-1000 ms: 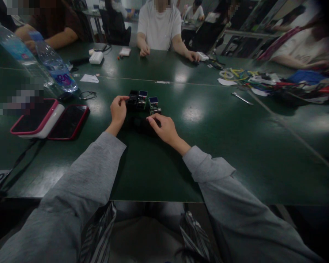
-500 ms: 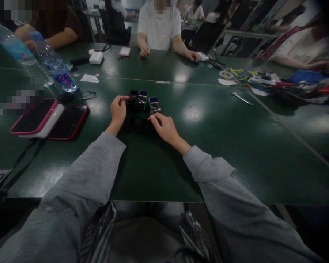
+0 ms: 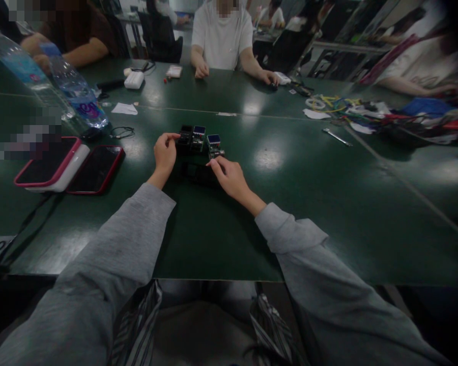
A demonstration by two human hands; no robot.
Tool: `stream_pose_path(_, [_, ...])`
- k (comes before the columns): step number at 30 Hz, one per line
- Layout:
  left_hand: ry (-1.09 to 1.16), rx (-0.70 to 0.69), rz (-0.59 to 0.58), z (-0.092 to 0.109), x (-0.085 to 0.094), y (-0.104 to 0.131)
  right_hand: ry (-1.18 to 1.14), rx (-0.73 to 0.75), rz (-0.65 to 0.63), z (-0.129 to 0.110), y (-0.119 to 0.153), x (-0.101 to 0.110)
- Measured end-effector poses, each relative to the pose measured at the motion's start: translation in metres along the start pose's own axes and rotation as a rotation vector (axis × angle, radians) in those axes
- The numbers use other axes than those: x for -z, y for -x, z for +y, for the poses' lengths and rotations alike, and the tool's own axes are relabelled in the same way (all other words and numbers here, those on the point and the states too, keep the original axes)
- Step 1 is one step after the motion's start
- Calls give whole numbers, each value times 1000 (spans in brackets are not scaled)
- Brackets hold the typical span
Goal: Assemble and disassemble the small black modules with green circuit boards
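Observation:
Three small devices with little screens stand in a row on the green table: a black one [image 3: 185,134], a middle circuit board [image 3: 198,138] beside it, and a right circuit board [image 3: 214,142] slightly apart. My left hand [image 3: 165,152] is at the left side of the black device, its thumb and index finger closed at the device's edge. My right hand [image 3: 231,175] has its fingertips pinched at the lower end of the right board; what lies between them is too small to tell. A dark flat object [image 3: 196,173] lies just below the devices, partly behind my right hand.
Two phones [image 3: 49,160] [image 3: 96,169] and plastic bottles [image 3: 86,104] are at the left. A wrench [image 3: 336,137] and tangled cables [image 3: 351,109] lie at the right. Across the table [image 3: 309,203] sits a person in a white shirt [image 3: 223,35], near a white box [image 3: 134,80].

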State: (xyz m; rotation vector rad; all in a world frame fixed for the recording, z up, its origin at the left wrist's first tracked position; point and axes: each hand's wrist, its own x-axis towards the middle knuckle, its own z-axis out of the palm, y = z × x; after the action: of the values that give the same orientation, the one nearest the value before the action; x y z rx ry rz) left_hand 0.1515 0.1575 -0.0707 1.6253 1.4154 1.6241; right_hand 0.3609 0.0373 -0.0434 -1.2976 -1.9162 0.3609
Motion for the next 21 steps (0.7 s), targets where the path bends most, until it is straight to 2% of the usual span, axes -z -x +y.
stream_pose_path(21, [-22, 3, -14, -1, 0, 0, -60, 15, 12, 5, 2, -4])
